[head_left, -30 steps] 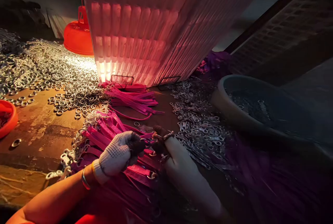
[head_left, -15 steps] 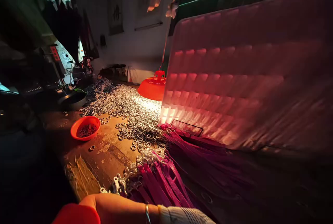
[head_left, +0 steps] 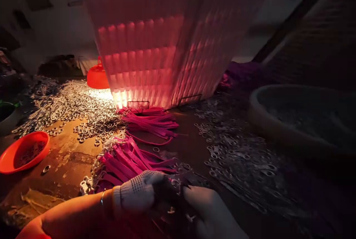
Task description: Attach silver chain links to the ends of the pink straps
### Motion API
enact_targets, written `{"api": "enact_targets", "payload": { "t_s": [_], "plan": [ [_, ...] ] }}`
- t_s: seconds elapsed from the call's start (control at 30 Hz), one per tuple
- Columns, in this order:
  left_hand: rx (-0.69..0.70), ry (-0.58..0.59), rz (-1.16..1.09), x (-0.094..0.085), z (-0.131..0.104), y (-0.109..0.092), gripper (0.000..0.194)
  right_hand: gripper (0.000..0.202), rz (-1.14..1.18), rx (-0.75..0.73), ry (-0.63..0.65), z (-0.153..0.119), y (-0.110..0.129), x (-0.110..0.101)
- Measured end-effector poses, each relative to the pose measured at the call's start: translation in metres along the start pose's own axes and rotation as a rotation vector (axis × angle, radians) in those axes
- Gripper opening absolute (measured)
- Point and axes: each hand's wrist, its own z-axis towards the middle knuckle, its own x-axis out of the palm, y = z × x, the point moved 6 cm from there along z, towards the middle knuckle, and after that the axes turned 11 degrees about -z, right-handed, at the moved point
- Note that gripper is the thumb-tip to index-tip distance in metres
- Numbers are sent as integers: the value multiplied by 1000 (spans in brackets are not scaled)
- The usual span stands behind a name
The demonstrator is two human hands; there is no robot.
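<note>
My left hand (head_left: 137, 191), in a white dotted glove with a bracelet at the wrist, reaches in from the lower left. Its fingers curl into shadow around a dark bunch of straps (head_left: 171, 198) with small metal fittings. From the lower right, my right hand (head_left: 208, 209) closes on the same bunch, its thumb uppermost; most of its fingers are hidden in the dark. Just beyond the glove lies a bundle of magenta straps (head_left: 129, 157) with metal clasps at their left ends. A second magenta bundle (head_left: 151, 122) rests behind it.
Heaped metal rings (head_left: 83, 109) lie under a red lamp (head_left: 98, 77). Tall translucent ribbed panels (head_left: 139, 53) stand behind the straps. An orange bowl (head_left: 41, 146) sits at left. More metal pieces (head_left: 239, 161) spread at right, near a large pale basin (head_left: 258, 94).
The view has swung right, bringing the right-hand basin and metal pieces in. My left forearm now reaches further in, and both hands have come together on the dark bunch.
</note>
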Motion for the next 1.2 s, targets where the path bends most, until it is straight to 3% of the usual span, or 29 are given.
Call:
{"api": "enact_targets", "payload": {
  "t_s": [0.13,0.27,0.4,0.47,0.57,0.67,0.8,0.9,0.97,1.07,1.13,1.2],
  "plan": [
    [-232,17,-258,11,7,10,16,18,-113,-139,-220,2,1,-13],
    [-299,19,-148,16,19,2,10,14,-364,-252,-361,-8,-6,-18],
    [-131,120,261,12,41,-20,6,7,-414,-191,-319,-9,-22,-16],
    [10,170,475,12,51,-30,6,5,-378,-119,-213,-5,-33,-13],
    [147,147,627,13,60,-41,3,8,-277,-35,-58,-1,-45,-15],
    [92,92,443,21,67,-41,10,10,-216,-5,-7,1,-53,-21],
    [-107,-79,-124,34,81,-30,14,8,-156,92,-194,1,-61,-26],
    [-50,-208,-259,33,98,-27,18,19,118,195,-269,2,-74,-15],
    [-8,-181,-130,27,116,-26,19,22,229,249,-256,3,-90,-7],
    [29,-152,431,1,153,-27,23,19,165,365,-333,-1,-123,-10],
    [4,-262,910,-26,179,-28,20,19,112,418,-402,-5,-141,-17],
    [-51,-326,1053,-45,203,-23,15,23,100,422,-413,-6,-151,-19]
  ]
}}
